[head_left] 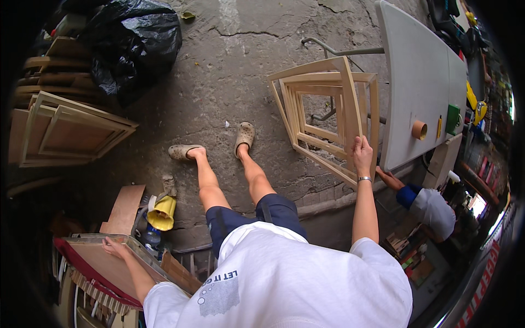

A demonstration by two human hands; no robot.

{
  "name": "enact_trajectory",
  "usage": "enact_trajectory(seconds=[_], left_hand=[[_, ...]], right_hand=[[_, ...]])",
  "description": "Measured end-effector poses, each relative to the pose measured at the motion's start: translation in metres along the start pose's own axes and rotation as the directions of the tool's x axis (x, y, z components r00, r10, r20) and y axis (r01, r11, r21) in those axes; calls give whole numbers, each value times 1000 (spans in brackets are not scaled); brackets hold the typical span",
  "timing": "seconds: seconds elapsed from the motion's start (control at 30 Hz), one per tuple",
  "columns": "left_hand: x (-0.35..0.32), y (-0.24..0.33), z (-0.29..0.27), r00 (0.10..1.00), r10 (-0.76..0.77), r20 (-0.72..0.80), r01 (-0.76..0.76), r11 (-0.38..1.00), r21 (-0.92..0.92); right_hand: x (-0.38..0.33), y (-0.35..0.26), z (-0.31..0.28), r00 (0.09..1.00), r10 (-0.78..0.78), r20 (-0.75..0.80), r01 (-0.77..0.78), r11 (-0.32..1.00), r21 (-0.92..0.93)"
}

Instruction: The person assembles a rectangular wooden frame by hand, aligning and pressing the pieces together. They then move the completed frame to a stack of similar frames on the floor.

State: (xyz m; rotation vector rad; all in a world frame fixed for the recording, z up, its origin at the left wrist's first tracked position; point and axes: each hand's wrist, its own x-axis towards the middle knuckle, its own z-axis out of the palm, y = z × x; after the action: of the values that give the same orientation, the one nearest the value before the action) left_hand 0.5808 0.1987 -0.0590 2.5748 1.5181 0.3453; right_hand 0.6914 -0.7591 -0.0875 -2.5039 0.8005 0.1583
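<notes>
My right hand (362, 153) grips the edge of a stack of several pale wooden frames (322, 115) that lean against the white folding table (415, 82). My left hand (113, 247) rests flat on the rim of a framed wooden panel (104, 262) at the lower left, fingers spread. My legs and beige clogs (244, 134) stand on the cracked concrete floor between the two.
More wooden frames (65, 131) lie stacked at the left beside a black plastic bag (131, 38). A tape roll (419, 129) and a green box (453, 119) sit on the table. A yellow funnel-shaped object (162, 213) lies on the floor. Another person's hand (389, 178) reaches under the table.
</notes>
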Motion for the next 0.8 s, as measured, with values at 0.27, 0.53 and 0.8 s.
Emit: enact_trajectory(seconds=[0.27,0.53,0.8], left_hand=[[5,-5,3,1000,-15,-14,15,998,-55],[3,-5,5,999,-28,-19,27,998,-57],[-10,-1,0,1000,9,-13,-11,991,-134]], right_hand=[[-5,64,4,988,150,21,-152,979,139],[0,75,9,922,-41,-384,-98,937,-335],[1,10,31,934,57,-353,-278,737,-616]])
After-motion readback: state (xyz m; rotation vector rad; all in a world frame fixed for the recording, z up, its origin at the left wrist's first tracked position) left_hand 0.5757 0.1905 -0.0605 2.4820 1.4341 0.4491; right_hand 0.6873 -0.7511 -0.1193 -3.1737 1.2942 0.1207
